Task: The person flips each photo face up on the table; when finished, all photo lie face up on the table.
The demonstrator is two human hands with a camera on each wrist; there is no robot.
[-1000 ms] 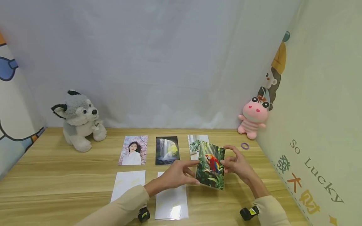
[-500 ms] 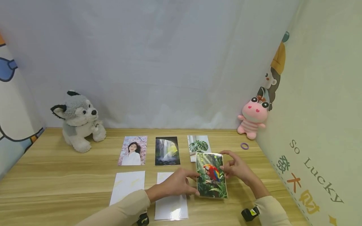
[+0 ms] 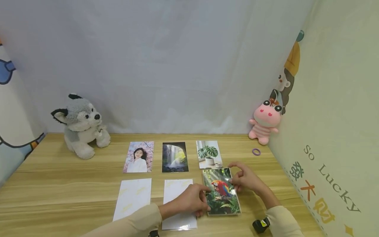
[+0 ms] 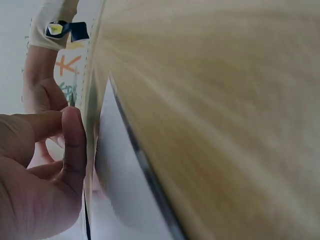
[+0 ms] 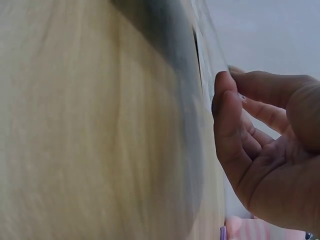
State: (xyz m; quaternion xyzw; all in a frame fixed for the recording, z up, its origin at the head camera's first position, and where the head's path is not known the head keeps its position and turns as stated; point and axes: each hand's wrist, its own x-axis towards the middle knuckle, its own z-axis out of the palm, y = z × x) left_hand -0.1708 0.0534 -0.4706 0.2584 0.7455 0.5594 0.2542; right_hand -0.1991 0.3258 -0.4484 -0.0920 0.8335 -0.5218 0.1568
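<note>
A photo print of a red parrot (image 3: pixel 222 192) lies flat and low at the table's right-centre, with a thin pale border along its lower edge. On its left edge my left hand (image 3: pixel 192 199) grips with finger and thumb; the left wrist view shows these fingertips (image 4: pixel 74 125) bent together at a thin edge. My right hand (image 3: pixel 247 179) pinches the upper right edge, and the right wrist view shows its fingertips (image 5: pixel 227 95) on a thin, clear-looking sheet. Beyond it lies a plant photo (image 3: pixel 208 154). A white card (image 3: pixel 177 222) is partly hidden under my left forearm.
A portrait photo (image 3: pixel 137 161) and a waterfall photo (image 3: pixel 174 158) lie in the back row. Another white card (image 3: pixel 133 196) is in front of the portrait. A husky plush (image 3: pixel 84 128) sits back left, a pink plush (image 3: pixel 265 123) back right, near a purple ring (image 3: pixel 256 151).
Both hands have brought the parrot photo down and towards me, from tilted up to flat near the table. The plant photo behind it has come fully into view.
</note>
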